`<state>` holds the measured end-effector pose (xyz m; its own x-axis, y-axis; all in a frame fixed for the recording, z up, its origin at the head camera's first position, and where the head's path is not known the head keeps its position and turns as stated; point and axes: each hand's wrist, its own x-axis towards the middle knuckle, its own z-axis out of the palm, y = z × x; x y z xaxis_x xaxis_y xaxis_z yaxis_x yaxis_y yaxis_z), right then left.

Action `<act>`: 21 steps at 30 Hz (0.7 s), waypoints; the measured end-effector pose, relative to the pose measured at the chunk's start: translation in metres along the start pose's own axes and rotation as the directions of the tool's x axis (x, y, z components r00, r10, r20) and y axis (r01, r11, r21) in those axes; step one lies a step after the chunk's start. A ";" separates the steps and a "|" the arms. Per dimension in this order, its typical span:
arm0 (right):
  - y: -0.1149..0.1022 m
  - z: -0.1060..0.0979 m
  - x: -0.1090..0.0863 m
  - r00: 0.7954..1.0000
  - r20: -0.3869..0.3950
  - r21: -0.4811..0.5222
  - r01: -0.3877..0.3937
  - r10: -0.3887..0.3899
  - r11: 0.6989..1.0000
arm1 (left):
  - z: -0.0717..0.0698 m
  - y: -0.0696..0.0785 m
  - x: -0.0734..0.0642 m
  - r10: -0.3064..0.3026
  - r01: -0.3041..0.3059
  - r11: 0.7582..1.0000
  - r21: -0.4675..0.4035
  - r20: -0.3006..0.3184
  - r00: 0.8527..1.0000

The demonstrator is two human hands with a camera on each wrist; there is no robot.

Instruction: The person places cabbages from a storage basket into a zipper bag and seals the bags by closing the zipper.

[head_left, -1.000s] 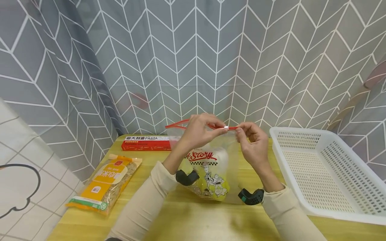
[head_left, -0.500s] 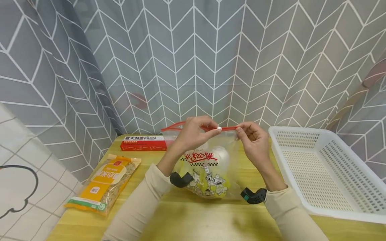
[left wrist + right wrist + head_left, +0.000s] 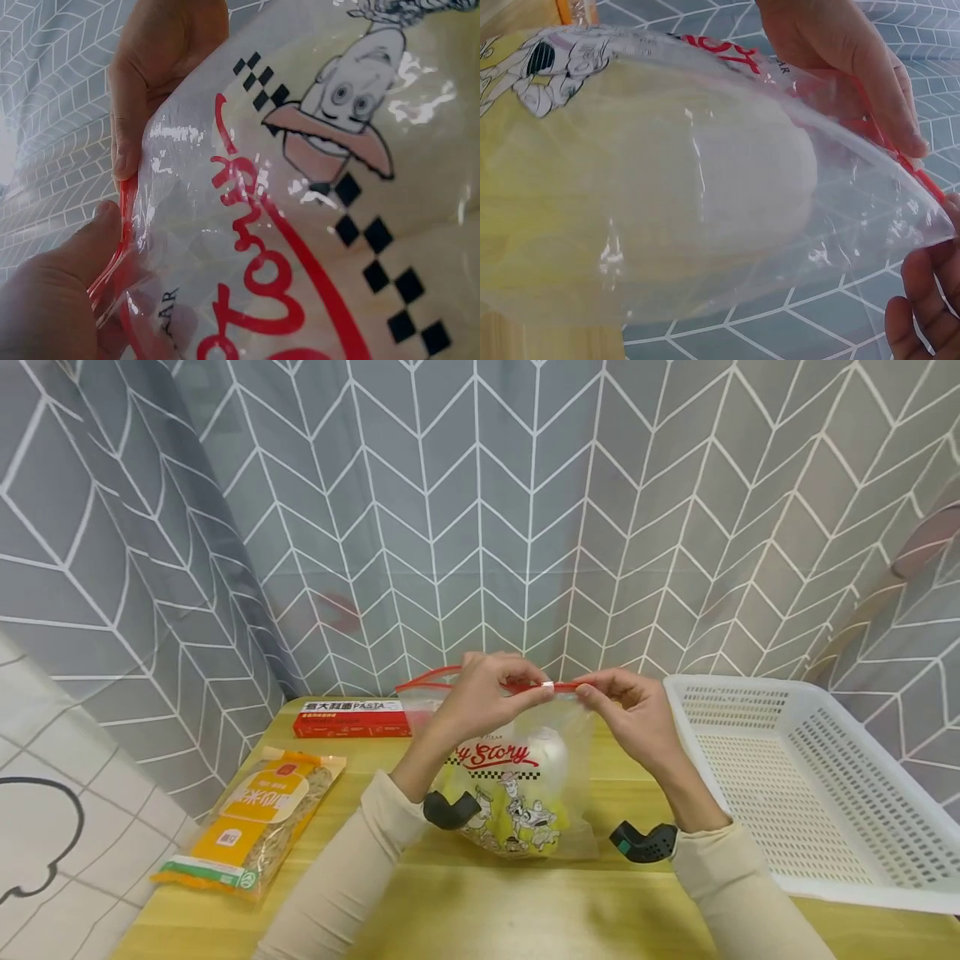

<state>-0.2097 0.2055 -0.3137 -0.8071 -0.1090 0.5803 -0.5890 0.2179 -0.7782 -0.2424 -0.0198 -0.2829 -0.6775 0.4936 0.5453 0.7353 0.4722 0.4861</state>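
A clear zip bag [image 3: 517, 810] printed with red lettering and cartoon figures stands on the table, with something white and yellow inside. Its red zip strip [image 3: 564, 687] runs along the top and gapes at the left end. My left hand [image 3: 487, 697] pinches the small white slider [image 3: 548, 686] between thumb and forefinger. Just to the right, my right hand [image 3: 633, 714] pinches the strip near the bag's right corner. In the right wrist view, the other fingers of the right hand [image 3: 934, 300] are loosely bent below the corner.
To the left lies an orange food packet [image 3: 255, 818]. Behind it, a red pasta box [image 3: 352, 718] sits at the table's back edge, partly behind the bag. A white perforated basket [image 3: 817, 881] stands on the right. A grey patterned curtain [image 3: 525, 510] hangs behind.
The left hand and slider have shifted slightly left along the strip. The right hand's fingertips have moved left, closer to the slider.
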 end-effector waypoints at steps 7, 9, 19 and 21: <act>-0.002 -0.006 -0.003 0.999 0.022 -0.022 0.024 -0.024 0.999 | 0.005 0.000 0.001 0.049 -0.049 0.999 -0.004 -0.011 0.999; -0.003 -0.006 -0.003 0.999 0.016 -0.025 0.042 -0.041 0.999 | 0.005 0.000 0.001 0.063 -0.063 0.998 -0.007 -0.023 0.998; -0.003 -0.012 -0.009 0.997 -0.024 -0.035 0.073 -0.074 0.997 | 0.004 -0.002 -0.003 0.090 -0.090 0.996 0.016 -0.045 0.995; -0.003 -0.014 -0.010 0.997 -0.024 -0.041 0.066 -0.067 0.997 | 0.003 -0.003 -0.004 0.091 -0.091 0.996 0.022 -0.049 0.995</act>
<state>-0.1988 0.2191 -0.3138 -0.7646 -0.1001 0.6366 -0.6387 0.2498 -0.7278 -0.2421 -0.0209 -0.2889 -0.6057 0.4984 0.6203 0.7931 0.4412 0.4199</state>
